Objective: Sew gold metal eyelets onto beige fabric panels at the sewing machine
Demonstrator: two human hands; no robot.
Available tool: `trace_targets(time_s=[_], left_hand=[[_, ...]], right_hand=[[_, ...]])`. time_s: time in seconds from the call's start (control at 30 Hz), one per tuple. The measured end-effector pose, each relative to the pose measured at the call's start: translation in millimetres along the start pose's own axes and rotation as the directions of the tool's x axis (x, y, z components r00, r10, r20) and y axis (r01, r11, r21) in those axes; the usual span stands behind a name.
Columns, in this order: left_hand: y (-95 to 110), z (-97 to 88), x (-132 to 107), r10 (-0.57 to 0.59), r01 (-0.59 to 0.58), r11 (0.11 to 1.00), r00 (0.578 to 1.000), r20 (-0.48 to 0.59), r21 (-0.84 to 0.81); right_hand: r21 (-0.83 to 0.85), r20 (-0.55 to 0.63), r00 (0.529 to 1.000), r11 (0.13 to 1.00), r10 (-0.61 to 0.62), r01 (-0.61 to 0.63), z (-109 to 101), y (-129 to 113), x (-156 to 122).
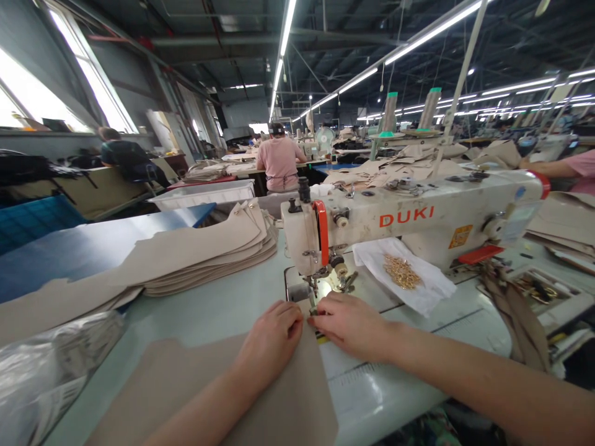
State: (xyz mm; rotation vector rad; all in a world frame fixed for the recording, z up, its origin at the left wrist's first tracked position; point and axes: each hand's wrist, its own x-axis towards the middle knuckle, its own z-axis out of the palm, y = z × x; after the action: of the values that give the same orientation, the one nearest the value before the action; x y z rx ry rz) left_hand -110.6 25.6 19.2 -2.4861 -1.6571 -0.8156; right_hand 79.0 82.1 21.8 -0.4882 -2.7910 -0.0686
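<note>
A flat beige panel (297, 396), leather or fabric, lies on the sewing machine's table, its narrow end under the needle area. My left hand (274, 331) rests on this panel with curled fingers, gripping it near that end. Just right of it, my right hand (348, 322) has its thumb and fingers pinched together beside the presser foot (313, 300). What sits between those fingertips is too small and covered to make out. Above both hands stands the white sewing machine (362, 217), its lamp lighting the needle spot.
Stacked beige panels (204, 254) lie on the left, near a clear plastic bag (51, 371). Small gold metal pieces (402, 271) sit on a white cloth (432, 291) under the machine arm. At right is a tray (567, 303) of small parts. A person in pink (279, 158) sits ahead.
</note>
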Motion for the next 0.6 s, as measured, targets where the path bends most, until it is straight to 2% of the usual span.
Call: trace_targets(time_s=[0.23, 0.47, 0.6], left_hand=[[-3.1, 2.8, -1.7, 0.025, -0.026, 1.000, 0.999, -0.039, -0.007], [-3.1, 2.4, -2.4, 0.058, -0.058, 0.998, 0.996, -0.063, -0.005], [-5.1, 3.8, -3.8, 0.056, -0.057, 0.998, 0.997, -0.061, -0.002]], right_hand=[[-0.076, 0.067, 0.970, 0.969, -0.232, 0.237, -20.6, -9.5, -25.1], [-0.069, 0.006, 0.981, 0.979, -0.193, 0.193, -6.8, -16.5, -9.4], [-0.072, 0.018, 0.964, 0.962, -0.264, 0.265, -6.4, -12.3, -8.9]])
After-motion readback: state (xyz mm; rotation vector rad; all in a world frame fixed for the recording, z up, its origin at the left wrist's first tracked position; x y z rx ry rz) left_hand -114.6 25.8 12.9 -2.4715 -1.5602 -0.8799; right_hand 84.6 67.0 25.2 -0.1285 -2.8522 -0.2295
